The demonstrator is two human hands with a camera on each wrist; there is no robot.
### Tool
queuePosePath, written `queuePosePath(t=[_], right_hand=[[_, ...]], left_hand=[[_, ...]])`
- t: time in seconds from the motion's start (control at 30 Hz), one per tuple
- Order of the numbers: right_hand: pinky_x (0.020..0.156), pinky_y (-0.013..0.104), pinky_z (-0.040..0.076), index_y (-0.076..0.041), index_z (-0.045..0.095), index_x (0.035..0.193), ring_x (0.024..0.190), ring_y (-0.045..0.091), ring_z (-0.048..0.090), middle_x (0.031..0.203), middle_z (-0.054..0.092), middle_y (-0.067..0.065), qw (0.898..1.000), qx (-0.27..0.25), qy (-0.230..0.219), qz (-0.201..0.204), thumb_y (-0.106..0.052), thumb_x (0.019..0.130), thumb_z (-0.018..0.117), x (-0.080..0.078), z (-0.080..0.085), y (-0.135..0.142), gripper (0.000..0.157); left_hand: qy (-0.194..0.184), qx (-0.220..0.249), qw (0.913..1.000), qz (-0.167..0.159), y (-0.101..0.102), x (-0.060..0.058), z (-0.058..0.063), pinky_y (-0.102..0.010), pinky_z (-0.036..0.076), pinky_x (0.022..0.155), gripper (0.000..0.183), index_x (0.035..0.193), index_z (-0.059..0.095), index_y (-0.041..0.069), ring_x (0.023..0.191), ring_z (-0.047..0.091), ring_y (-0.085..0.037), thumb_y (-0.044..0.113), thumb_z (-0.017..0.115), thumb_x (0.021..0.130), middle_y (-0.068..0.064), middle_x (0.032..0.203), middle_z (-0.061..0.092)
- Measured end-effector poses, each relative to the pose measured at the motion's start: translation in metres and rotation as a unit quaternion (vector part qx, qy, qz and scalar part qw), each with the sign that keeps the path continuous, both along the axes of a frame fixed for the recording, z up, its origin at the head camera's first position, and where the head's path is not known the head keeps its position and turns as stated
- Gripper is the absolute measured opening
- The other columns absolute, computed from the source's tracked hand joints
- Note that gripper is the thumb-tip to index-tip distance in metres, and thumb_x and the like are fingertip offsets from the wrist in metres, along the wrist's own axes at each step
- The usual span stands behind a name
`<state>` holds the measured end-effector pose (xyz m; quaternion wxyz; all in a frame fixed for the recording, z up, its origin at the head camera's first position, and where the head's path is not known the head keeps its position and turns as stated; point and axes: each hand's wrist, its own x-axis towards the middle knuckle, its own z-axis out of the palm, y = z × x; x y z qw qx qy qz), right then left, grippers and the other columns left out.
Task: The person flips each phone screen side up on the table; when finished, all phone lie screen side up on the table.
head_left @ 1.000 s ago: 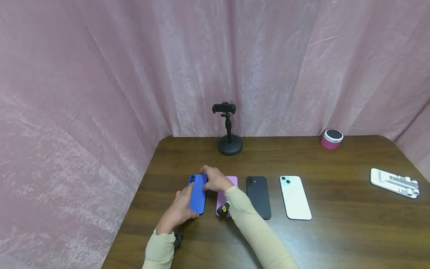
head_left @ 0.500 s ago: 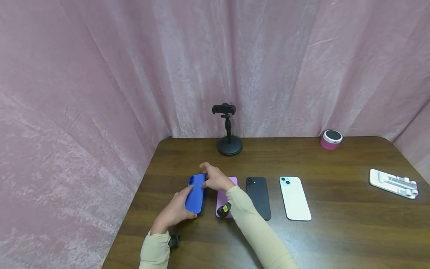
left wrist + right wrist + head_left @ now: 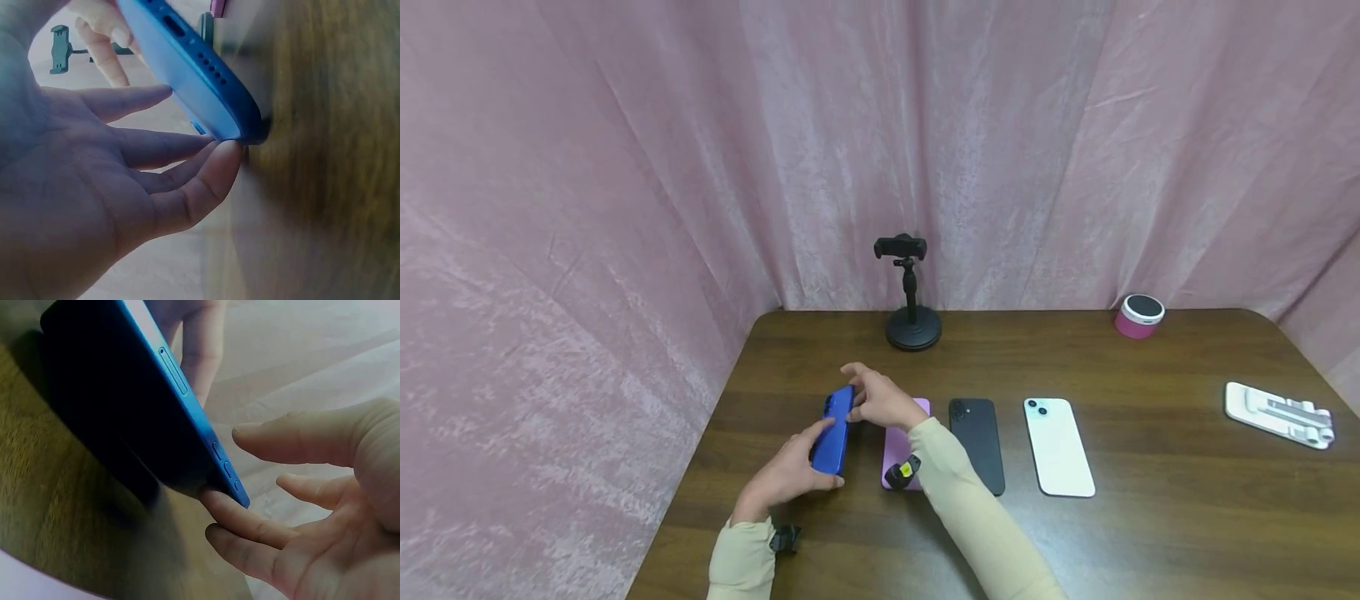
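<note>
toward the left side of the brown table (image 3: 1150, 533), the blue phone (image 3: 832, 446) sits between your two hands, tilted, with its right long edge raised and its left long edge low, at or near the wood. its camera end points away from you, its back faces up and to your left, and the dark screen side is turned toward the tabletop and your right. your left hand (image 3: 790, 475) is spread, its fingertips touching the back and the low corner at the near end; you can't tell whether its thumb meets the phone. your right hand (image 3: 883, 402) is at the far right corner, also spread: its fingers reach to the screen side under the raised edge, while the thumb sits just off that edge, beside the buttons.

your right wrist passes over the purple phone (image 3: 897, 446), partly covering it. further right, the dark phone (image 3: 977, 446) and the white phone (image 3: 1060, 447) lie flat, camera ends away from you. behind these, you have the black stand (image 3: 910, 287) upright near the back edge, the pink-and-white cylinder (image 3: 1139, 316) at back right, and the white flat item (image 3: 1277, 414) at far right. the pink curtain (image 3: 1022, 150) hangs behind the table.
</note>
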<state>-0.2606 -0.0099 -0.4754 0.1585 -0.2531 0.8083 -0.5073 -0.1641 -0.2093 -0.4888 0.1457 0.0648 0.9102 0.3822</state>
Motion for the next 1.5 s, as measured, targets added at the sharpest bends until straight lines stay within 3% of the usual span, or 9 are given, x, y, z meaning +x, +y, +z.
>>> queuePosePath(t=[0.33, 0.63, 0.93, 1.27, 1.5], right_hand=[[0.086, 0.040, 0.056, -0.002, 0.044, 0.146, 0.109, 0.034, 0.066, 0.142, 0.047, 0.030, 0.999, -0.026, -0.009, 0.019, 0.010, 0.083, 0.075, 0.007, 0.006, 0.000, 0.071], [0.092, 0.043, 0.054, -0.006, 0.039, 0.151, 0.114, 0.031, 0.065, 0.146, 0.046, 0.025, 0.999, -0.025, -0.012, 0.023, 0.009, 0.083, 0.076, 0.008, 0.010, 0.001, 0.079], [0.099, 0.049, 0.048, -0.002, 0.038, 0.150, 0.118, 0.034, 0.063, 0.148, 0.046, 0.026, 0.998, -0.058, -0.013, 0.032, 0.010, 0.079, 0.079, 0.004, 0.006, 0.003, 0.083], [0.106, 0.054, 0.041, 0.002, 0.041, 0.148, 0.128, 0.042, 0.054, 0.151, 0.044, 0.024, 0.999, -0.045, 0.024, 0.009, -0.005, 0.076, 0.089, 0.007, -0.004, -0.012, 0.087], [0.107, 0.048, 0.042, 0.002, 0.039, 0.150, 0.130, 0.039, 0.053, 0.152, 0.045, 0.020, 0.999, -0.022, 0.029, -0.006, -0.013, 0.077, 0.090, 0.009, -0.003, -0.016, 0.090]], left_hand=[[0.000, 0.041, 0.9992, 0.003, -0.003, -0.001, 0.001, -0.062, 0.044, 0.098, 0.083, 0.155, 0.037, 0.005, 0.126, 0.050, -0.046, 0.034, 0.078, 0.089, -0.031, 0.146, 0.044], [0.022, 0.091, 0.9955, -0.010, -0.004, -0.003, 0.000, -0.056, 0.048, 0.096, 0.075, 0.150, 0.038, -0.005, 0.119, 0.057, -0.040, 0.021, 0.075, 0.091, -0.027, 0.134, 0.056], [0.022, 0.117, 0.9929, 0.006, -0.011, -0.004, -0.002, -0.060, 0.041, 0.103, 0.067, 0.147, 0.046, -0.002, 0.128, 0.052, -0.041, 0.018, 0.077, 0.090, -0.022, 0.139, 0.056], [0.010, 0.169, 0.9855, -0.009, -0.015, -0.002, 0.002, -0.057, 0.043, 0.103, 0.063, 0.147, 0.044, -0.003, 0.130, 0.050, -0.045, 0.011, 0.073, 0.093, -0.026, 0.141, 0.053], [0.005, 0.182, 0.9833, -0.014, -0.018, -0.002, 0.003, -0.053, 0.046, 0.102, 0.063, 0.148, 0.042, -0.004, 0.130, 0.050, -0.047, 0.007, 0.070, 0.093, -0.029, 0.141, 0.052]])
